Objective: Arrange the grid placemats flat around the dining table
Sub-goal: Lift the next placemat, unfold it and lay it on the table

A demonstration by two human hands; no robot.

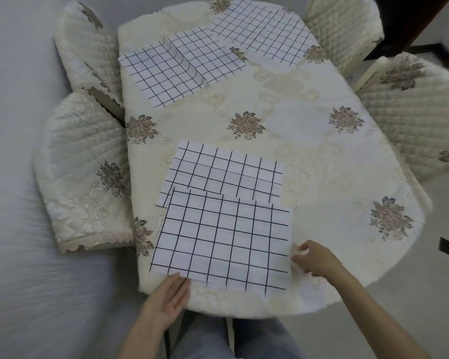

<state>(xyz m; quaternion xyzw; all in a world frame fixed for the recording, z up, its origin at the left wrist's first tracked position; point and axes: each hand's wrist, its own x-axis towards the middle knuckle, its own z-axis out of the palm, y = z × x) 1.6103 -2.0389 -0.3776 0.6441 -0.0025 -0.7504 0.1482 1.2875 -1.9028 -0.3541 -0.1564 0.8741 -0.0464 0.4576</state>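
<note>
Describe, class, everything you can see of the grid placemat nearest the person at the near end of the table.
The nearest grid placemat is a white rectangle of thin, cloth-like material crossed by dark lines forming squares. It lies flat on the cream floral tablecloth, slightly askew, near the table's near edge. Its far edge overlaps a second grid placemat. The left hand, open with straight fingers, touches its near left corner; the right hand, fingers curled, is at its right edge, seemingly pinching it.

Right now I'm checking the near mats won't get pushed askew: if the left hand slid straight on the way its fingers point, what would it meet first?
The left hand points up-right; its fingers already reach the nearest white black-grid placemat, probably touching its near-left edge.
</note>
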